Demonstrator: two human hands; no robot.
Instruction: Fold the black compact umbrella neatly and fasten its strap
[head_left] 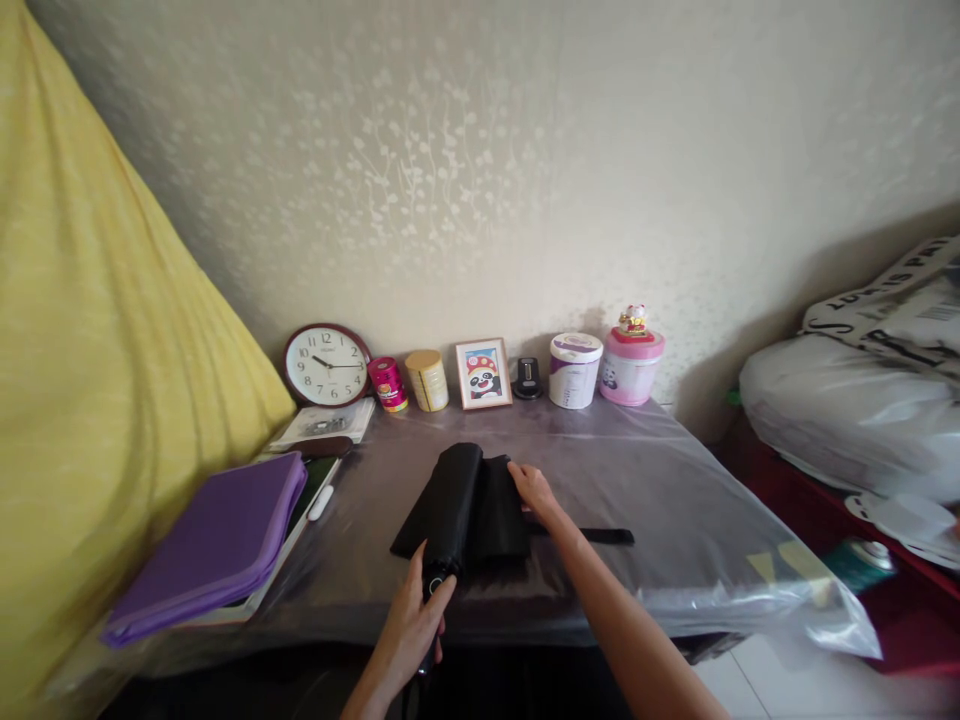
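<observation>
Umbrella (pixel 448 505), black and folded down, lies on the near part of the table (pixel 660 470), in the middle of the head view, its cloth partly loose and its handle (pixel 432 583) pointing back toward the person. The left hand (pixel 409 618) is wrapped round the handle, thumb beside a ringed button. The right hand (pixel 532 487) pinches the far corner of the loose flap (pixel 501 515), fingers nearly together. A black strap (pixel 607 536) lies to the right, partly behind the right forearm; it may be joined to the cloth, but the arm hides that end, so I cannot be sure. To work the cloth well, hold the handle steady and keep the thumb off the button, lest the frame spring open. Draw the flap flat from its corner with a light pinch, smoothing it outward rather than bunching it, and let the strap lie free so that no fold traps it. The purple folder (pixel 217 530) lies well apart, so there should be room to turn the roll.
</observation>
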